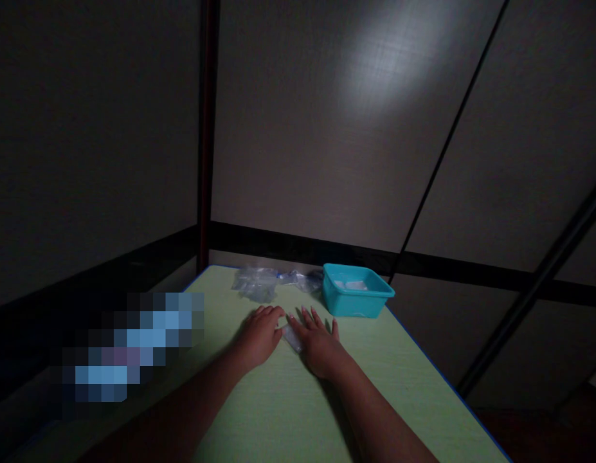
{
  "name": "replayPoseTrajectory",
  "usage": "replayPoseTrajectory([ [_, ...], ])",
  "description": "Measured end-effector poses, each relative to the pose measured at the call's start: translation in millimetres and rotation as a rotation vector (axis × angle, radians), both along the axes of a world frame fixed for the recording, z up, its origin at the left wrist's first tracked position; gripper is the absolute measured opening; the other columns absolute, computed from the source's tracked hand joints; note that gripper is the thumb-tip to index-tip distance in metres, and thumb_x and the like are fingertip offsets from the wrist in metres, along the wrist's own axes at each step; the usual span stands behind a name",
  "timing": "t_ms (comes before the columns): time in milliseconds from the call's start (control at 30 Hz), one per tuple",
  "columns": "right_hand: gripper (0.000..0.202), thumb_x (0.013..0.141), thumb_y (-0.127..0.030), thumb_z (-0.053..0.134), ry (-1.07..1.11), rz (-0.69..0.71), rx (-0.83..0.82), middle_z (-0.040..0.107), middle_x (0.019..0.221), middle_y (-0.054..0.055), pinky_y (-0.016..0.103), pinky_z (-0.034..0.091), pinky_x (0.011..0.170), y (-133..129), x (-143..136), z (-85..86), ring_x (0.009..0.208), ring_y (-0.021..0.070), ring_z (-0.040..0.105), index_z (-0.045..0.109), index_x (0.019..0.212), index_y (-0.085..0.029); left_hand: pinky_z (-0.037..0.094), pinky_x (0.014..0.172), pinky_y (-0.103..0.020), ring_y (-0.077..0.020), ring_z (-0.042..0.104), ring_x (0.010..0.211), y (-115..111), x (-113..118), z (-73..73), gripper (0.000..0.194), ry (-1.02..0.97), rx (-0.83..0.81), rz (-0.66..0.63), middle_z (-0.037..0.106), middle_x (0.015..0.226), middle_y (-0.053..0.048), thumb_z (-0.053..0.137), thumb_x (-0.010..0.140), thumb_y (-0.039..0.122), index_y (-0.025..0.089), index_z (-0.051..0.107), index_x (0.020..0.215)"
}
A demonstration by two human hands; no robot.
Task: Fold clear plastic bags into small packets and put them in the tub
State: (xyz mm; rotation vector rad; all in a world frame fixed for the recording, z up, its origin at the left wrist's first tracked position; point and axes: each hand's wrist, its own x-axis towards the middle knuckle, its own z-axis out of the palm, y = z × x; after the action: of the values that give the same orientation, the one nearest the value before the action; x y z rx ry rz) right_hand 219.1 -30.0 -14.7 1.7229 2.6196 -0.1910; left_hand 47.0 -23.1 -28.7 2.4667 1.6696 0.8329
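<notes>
A small translucent plastic bag (292, 338) lies flat on the pale green table between my two hands. My right hand (321, 346) is spread out, palm down, and covers the bag's right part. On the other side, my left hand (263, 333) rests with bent fingers, its thumb at the bag's left edge and a gap between thumb and index finger. What the bag contains, if anything, cannot be made out.
Crumpled clear plastic bags (256, 283) lie along the table's far edge. A turquoise plastic basket (355, 303) with whitish items inside stands at the far right. Dark wall panels (307, 141) rise behind the table (273, 411). A blurred-out patch covers the left side.
</notes>
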Motion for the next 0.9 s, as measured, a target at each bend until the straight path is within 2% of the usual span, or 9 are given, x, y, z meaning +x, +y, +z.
replayPoseTrajectory([
  [133, 0.058, 0.086, -0.031, 0.031, -0.008, -0.009, 0.029, -0.004, 0.147, -0.004, 0.063, -0.003, 0.095, -1.8, -1.7, 1.0, 0.133, 0.0231, -0.009, 0.005, 0.137, -0.041, 0.028, 0.095, -0.039, -0.0235, 0.039, 0.113, 1.2, 4.4, -6.9, 0.036, 0.057, 0.004, 0.057, 0.051, 0.117, -0.007, 0.050, 0.081, 0.034, 0.024, 0.046, 0.115],
  [233, 0.056, 0.087, -0.035, 0.031, -0.037, -0.014, 0.058, -0.003, 0.147, -0.004, 0.062, -0.005, 0.096, -2.6, -3.9, 1.1, 0.133, 0.0236, -0.010, 0.007, 0.137, -0.041, 0.017, 0.103, -0.044, -0.0258, 0.024, 0.127, 4.8, 6.4, -15.1, 0.046, 0.073, 0.020, 0.105, 0.040, 0.133, -0.009, 0.042, 0.084, 0.041, 0.023, 0.040, 0.125],
  [333, 0.051, 0.088, -0.037, 0.028, -0.050, -0.009, 0.102, -0.001, 0.147, -0.004, 0.062, -0.007, 0.096, -2.3, -5.4, -1.2, 0.133, 0.0232, -0.009, 0.011, 0.136, -0.041, 0.011, 0.105, -0.047, -0.0265, 0.010, 0.133, 7.6, 6.7, -22.7, 0.053, 0.110, -0.005, 0.102, 0.028, 0.142, -0.009, 0.040, 0.084, 0.043, 0.021, 0.033, 0.131],
  [533, 0.048, 0.088, -0.041, 0.028, -0.027, 0.000, 0.160, 0.002, 0.147, -0.004, 0.059, -0.016, 0.095, -3.2, -5.0, -1.5, 0.133, 0.0215, -0.010, 0.016, 0.135, -0.042, 0.010, 0.103, -0.052, -0.0277, 0.006, 0.134, 7.4, 7.3, -27.6, 0.060, 0.160, -0.048, 0.124, 0.023, 0.143, -0.012, 0.037, 0.084, 0.042, 0.018, 0.023, 0.137],
  [633, 0.056, 0.085, -0.036, 0.034, -0.024, -0.020, 0.064, -0.004, 0.147, -0.005, 0.060, -0.014, 0.095, -3.4, -3.4, 4.4, 0.132, 0.0230, -0.013, 0.010, 0.136, -0.042, 0.012, 0.103, -0.052, -0.0285, 0.006, 0.133, 7.4, 7.6, -27.3, 0.061, 0.171, -0.065, 0.126, 0.022, 0.144, -0.012, 0.038, 0.083, 0.041, 0.019, 0.021, 0.138],
  [767, 0.080, 0.076, -0.022, 0.045, 0.034, -0.022, -0.125, -0.015, 0.145, -0.004, 0.062, -0.004, 0.095, 0.5, 3.2, 10.5, 0.131, 0.0251, -0.016, -0.005, 0.135, -0.042, 0.014, 0.102, -0.052, -0.0289, 0.007, 0.133, 7.2, 7.4, -25.7, 0.062, 0.165, -0.080, 0.127, 0.023, 0.144, -0.012, 0.041, 0.082, 0.041, 0.023, 0.021, 0.138],
  [900, 0.084, 0.072, -0.013, 0.046, 0.133, 0.028, -0.220, -0.012, 0.145, -0.001, 0.062, -0.001, 0.097, 7.4, 18.9, 13.6, 0.131, 0.0248, -0.012, -0.001, 0.136, -0.039, 0.016, 0.101, -0.052, -0.0298, 0.009, 0.133, 6.0, 7.6, -23.5, 0.062, 0.159, -0.088, 0.126, 0.022, 0.144, -0.013, 0.041, 0.083, 0.042, 0.025, 0.019, 0.138],
])
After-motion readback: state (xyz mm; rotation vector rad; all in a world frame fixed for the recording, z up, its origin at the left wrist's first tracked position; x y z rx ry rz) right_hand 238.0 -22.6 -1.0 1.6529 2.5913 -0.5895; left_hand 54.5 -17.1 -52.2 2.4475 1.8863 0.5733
